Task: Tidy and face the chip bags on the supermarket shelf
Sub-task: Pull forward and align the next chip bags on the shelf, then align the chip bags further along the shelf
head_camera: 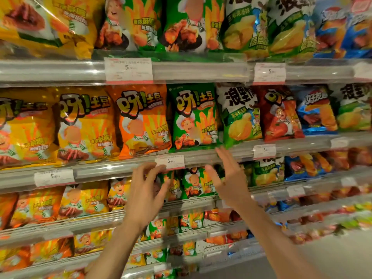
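Observation:
Chip bags stand in rows on the shelves. On the middle shelf a green bag (193, 115) stands upright between an orange bag (142, 119) and a white-and-green bag (239, 115). My left hand (146, 193) is raised in front of the shelf rail below the orange bag, fingers loosely bent near a price tag (170, 162), holding nothing. My right hand (229, 178) is raised below the green bag with straight spread fingers, its fingertips close to the rail. Both hands partly hide green bags (194, 183) on the shelf below.
Yellow bags (84, 123) fill the left of the middle shelf; a red bag (279, 113) and a blue bag (316, 111) stand to the right. Clear plastic rails (100, 170) with price tags front each shelf. More bags fill the shelves above and below.

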The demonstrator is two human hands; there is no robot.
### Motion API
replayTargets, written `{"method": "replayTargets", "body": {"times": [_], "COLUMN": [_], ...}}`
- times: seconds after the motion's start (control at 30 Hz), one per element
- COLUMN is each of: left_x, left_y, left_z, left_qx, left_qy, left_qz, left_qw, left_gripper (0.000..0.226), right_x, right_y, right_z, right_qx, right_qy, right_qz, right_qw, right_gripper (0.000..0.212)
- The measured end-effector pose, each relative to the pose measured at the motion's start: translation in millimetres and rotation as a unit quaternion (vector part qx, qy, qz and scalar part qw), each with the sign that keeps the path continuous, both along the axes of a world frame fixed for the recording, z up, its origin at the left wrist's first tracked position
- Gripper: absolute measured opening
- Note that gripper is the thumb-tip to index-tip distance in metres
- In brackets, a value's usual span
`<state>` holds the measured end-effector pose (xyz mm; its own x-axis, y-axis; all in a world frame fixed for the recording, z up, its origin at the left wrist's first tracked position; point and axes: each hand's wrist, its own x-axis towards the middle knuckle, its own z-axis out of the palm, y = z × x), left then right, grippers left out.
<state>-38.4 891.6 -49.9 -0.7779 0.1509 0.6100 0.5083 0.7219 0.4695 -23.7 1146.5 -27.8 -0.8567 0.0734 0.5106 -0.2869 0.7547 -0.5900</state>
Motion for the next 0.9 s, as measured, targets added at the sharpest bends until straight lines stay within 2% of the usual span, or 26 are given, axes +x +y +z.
{"method": "replayTargets", "body": {"times": [0.1, 0.2, 0.37, 0.6, 0.7, 0.83, 0.9], "left_x": [16.3, 35.3, 59.7, 59.7, 55.2, 52.1, 49.2], "left_y": [4.3, 13.4, 38.7, 122.4, 177.2, 257.4, 287.3], "left_z": [-21.7, -39.5, -52.9, -55.0, -53.5, -44.1, -35.0], "left_qx": [0.028, 0.058, 0.110, 0.117, 0.123, 0.142, 0.136], "left_qy": [-0.045, -0.105, -0.138, -0.130, -0.109, -0.099, -0.090], "left_qz": [0.009, 0.013, 0.037, 0.043, 0.067, 0.082, 0.087], "left_qw": [0.999, 0.993, 0.984, 0.984, 0.984, 0.981, 0.983], "left_gripper": [0.047, 0.053, 0.054, 0.052, 0.047, 0.045, 0.047], "right_x": [30.8, 56.2, 80.7, 75.4, 62.2, 49.5, 42.7], "right_y": [9.9, 25.9, 62.4, 156.8, 214.6, 294.5, 325.1], "right_z": [-38.6, -65.9, -87.0, -98.8, -100.3, -89.4, -80.6], "right_qx": [0.035, 0.019, -0.014, -0.055, -0.067, -0.064, -0.063], "right_qy": [-0.057, -0.106, -0.140, -0.148, -0.147, -0.150, -0.135], "right_qz": [-0.009, -0.035, -0.092, -0.108, -0.096, -0.074, -0.066], "right_qw": [0.998, 0.994, 0.986, 0.982, 0.982, 0.984, 0.987], "right_gripper": [0.068, 0.067, 0.067, 0.068, 0.063, 0.071, 0.067]}}
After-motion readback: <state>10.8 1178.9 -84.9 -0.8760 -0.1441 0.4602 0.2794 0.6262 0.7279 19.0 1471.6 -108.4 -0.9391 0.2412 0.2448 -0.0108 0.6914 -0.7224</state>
